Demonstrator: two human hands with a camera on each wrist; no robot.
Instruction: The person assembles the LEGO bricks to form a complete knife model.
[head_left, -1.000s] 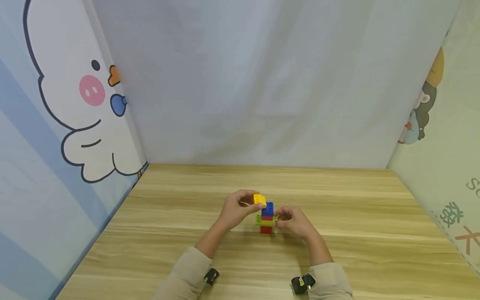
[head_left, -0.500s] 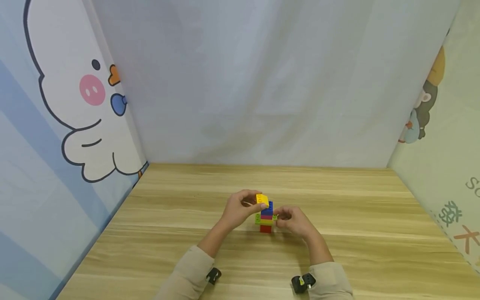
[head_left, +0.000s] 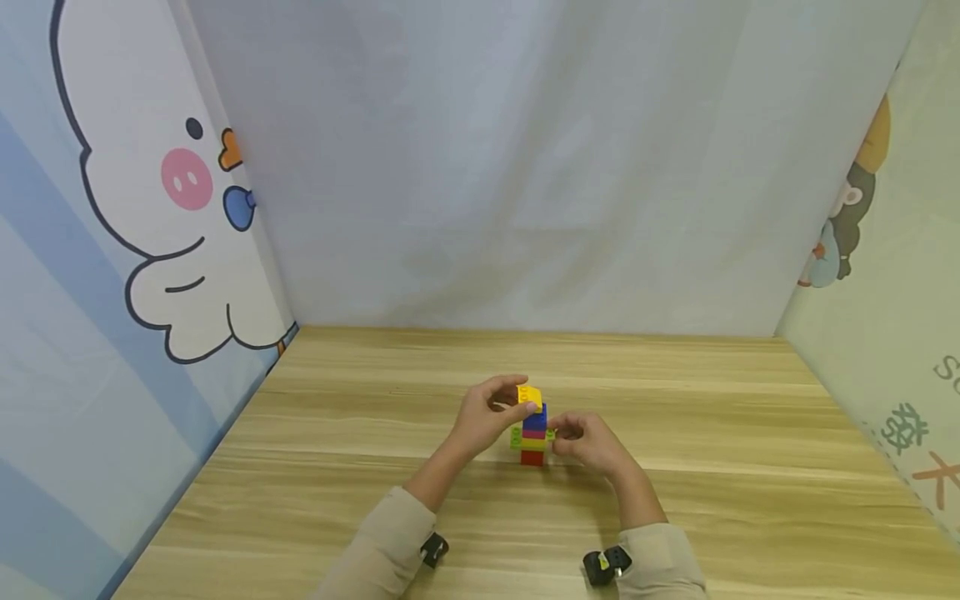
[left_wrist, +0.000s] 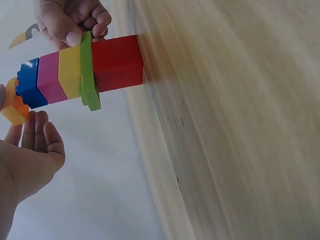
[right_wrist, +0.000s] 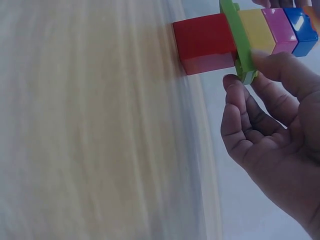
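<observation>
A tower of toy building bricks stands upright on the table. From the bottom it has a red brick (left_wrist: pixel 117 62), a wider green plate (right_wrist: pixel 241 45), a yellow brick (left_wrist: pixel 69 72), a pink brick (left_wrist: pixel 51 78) and a blue brick (head_left: pixel 535 422). My left hand (head_left: pixel 482 419) pinches a sloped yellow-orange brick (head_left: pixel 530 396) between thumb and fingers, right at the blue brick's studs. Lower down, my right hand (head_left: pixel 592 446) holds the tower by the green plate's right end, its thumb near the yellow brick.
The wooden table (head_left: pixel 360 375) runs back to a pale curtain (head_left: pixel 450 167). Printed panels stand on both sides, a cartoon pig (head_left: pixel 187 179) on the left one. Black wrist devices, such as the right one (head_left: pixel 606 567), sit at both sleeves.
My left hand has moved a little to the right, bringing the sloped brick from the tower's upper left to over the blue brick. The right hand has stayed in place.
</observation>
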